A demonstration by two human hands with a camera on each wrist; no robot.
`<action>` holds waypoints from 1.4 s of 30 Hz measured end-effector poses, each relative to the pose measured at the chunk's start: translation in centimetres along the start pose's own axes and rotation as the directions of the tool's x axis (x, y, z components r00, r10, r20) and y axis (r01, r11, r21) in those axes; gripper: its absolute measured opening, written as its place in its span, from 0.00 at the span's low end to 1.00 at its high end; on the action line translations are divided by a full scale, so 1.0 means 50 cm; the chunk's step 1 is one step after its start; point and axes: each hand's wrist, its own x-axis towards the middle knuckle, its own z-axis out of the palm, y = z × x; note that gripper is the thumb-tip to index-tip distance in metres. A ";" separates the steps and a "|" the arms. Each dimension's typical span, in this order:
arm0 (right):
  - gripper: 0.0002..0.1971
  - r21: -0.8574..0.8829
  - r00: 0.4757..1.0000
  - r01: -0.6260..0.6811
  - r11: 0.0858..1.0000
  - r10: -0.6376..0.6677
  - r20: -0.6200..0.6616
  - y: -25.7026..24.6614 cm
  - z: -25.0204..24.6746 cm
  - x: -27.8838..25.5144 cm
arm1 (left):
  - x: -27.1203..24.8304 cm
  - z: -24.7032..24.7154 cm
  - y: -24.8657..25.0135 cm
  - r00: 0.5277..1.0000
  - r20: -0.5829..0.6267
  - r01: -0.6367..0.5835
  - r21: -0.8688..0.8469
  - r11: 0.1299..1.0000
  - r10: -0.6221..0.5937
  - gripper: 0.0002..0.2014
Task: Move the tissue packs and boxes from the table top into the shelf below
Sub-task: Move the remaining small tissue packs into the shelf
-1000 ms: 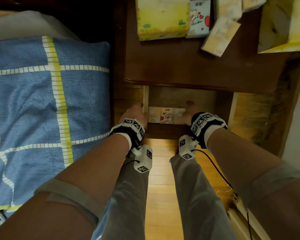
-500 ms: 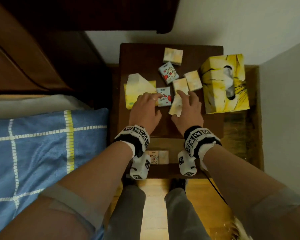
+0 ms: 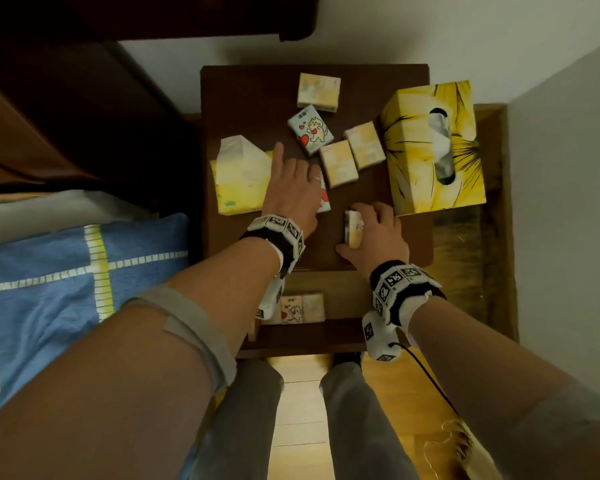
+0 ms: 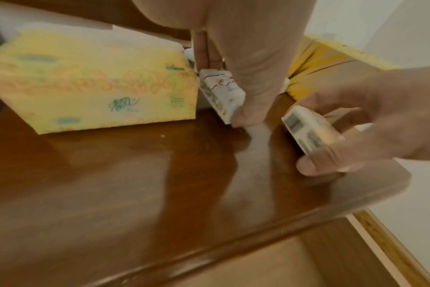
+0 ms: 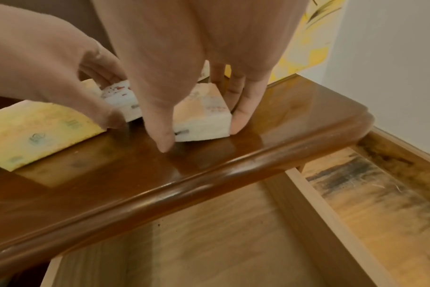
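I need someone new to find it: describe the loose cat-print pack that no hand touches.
On the dark table top, find the tall yellow tissue box. Left of it the cat-print pack lies alone, pale blue with red hearts; its neighbours are plain cream.

Little can be read. The flat yellow tissue pack [image 4: 93, 85] on the tabletop [image 4: 135, 174] carries green brush-style Chinese characters on its side, too smeared to make out, with small green print beside them that is also illegible. The cat-print tissue pack [image 3: 310, 134] has two small dark Chinese characters near its top corner, too small to read. The pack in the right hand [image 4: 307, 134] shows a barcode and fine print, blurred. The wrist bands [image 3: 400, 276] bear black-and-white square marker codes, not letters.
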 end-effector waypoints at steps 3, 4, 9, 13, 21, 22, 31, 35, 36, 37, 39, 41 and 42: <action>0.39 0.114 0.999 -0.034 0.993 0.032 0.012 -0.009 -0.002 -0.012 | -0.053 -0.003 0.010 0.996 -0.042 -0.087 -0.157 0.984 0.081 0.43; 0.39 0.132 0.998 -0.049 0.990 0.042 0.055 -0.013 -0.002 -0.020 | -0.084 0.000 0.009 0.998 -0.020 -0.067 -0.236 0.969 0.065 0.43; 0.40 -0.026 0.958 -0.041 0.999 0.046 0.281 -0.015 0.020 -0.091 | -0.261 0.042 -0.011 0.990 0.119 0.124 -0.528 0.840 -0.072 0.42; 0.31 -0.004 0.938 0.071 0.997 -0.065 0.340 -0.022 0.086 -0.157 | -0.374 0.123 -0.013 0.948 0.318 0.189 -0.514 0.837 -0.019 0.43; 0.25 0.109 0.881 -0.082 0.991 0.021 0.472 -0.002 0.279 -0.152 | -0.381 0.293 -0.006 0.931 0.365 0.180 -0.447 0.876 -0.005 0.37; 0.25 0.108 0.884 -0.098 0.989 0.037 0.466 0.000 0.300 -0.141 | -0.372 0.310 -0.008 0.940 0.341 0.138 -0.433 0.891 0.020 0.35; 0.24 -0.020 0.878 0.068 0.997 -0.051 0.475 0.008 0.390 -0.102 | -0.344 0.373 -0.005 0.927 0.332 -0.111 -0.197 0.974 0.173 0.21; 0.31 -0.077 0.871 0.072 0.994 -0.026 0.490 -0.004 0.379 -0.099 | -0.361 0.359 -0.045 0.963 0.234 -0.066 -0.271 0.960 0.133 0.23; 0.32 -0.099 0.868 0.089 0.991 -0.028 0.495 -0.011 0.378 -0.098 | -0.366 0.353 -0.054 0.974 0.198 -0.053 -0.282 0.958 0.112 0.25; 0.32 -0.112 0.863 0.103 0.988 -0.032 0.504 -0.020 0.382 -0.095 | -0.370 0.347 -0.061 0.981 0.174 -0.034 -0.275 0.961 0.085 0.29; 0.31 -0.119 0.843 0.120 0.986 -0.038 0.536 -0.037 0.393 -0.091 | -0.374 0.331 -0.067 0.981 0.191 0.038 -0.243 0.969 0.010 0.37; 0.29 -0.125 0.833 0.120 0.985 -0.031 0.553 -0.054 0.405 -0.092 | -0.375 0.323 -0.070 0.962 0.269 0.122 -0.252 0.960 -0.052 0.39; 0.29 -0.129 0.835 0.116 0.985 -0.026 0.550 -0.061 0.408 -0.094 | -0.376 0.322 -0.071 0.953 0.297 0.144 -0.274 0.951 -0.059 0.38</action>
